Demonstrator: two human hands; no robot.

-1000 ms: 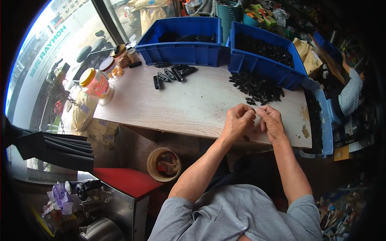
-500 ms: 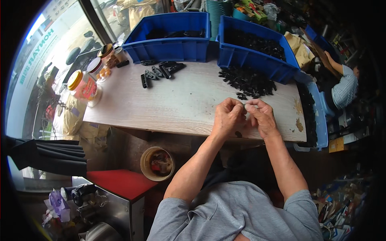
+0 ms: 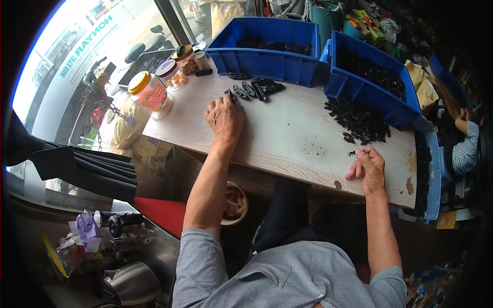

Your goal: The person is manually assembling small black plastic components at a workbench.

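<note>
My left hand [image 3: 224,119] reaches to the far left of the table, its fingers closed on a dark oblong plastic part [image 3: 229,94] that they mostly cover. Just beyond it lie several similar oblong parts [image 3: 249,90], black and grey. My right hand [image 3: 367,171] is over the table's near right side, thumb and forefinger pinched together. Whatever is in that pinch is too small to make out. A tiny black piece [image 3: 352,153] shows beside its fingertips. Past it spreads a heap of small black plastic pieces [image 3: 358,120].
Two blue bins, one left [image 3: 264,65] and one right [image 3: 367,102], hold black parts at the table's [image 3: 287,138] back. Lidded jars [image 3: 149,92] line its left edge. A light-blue crate [image 3: 435,179] stands at the right. Below is a bucket [image 3: 243,208]. Another person [image 3: 465,149] sits far right.
My hands have come apart. The left has gone far left to the oblong parts; the right stays near the heap, fingers pinched. The view has shifted to the left.
</note>
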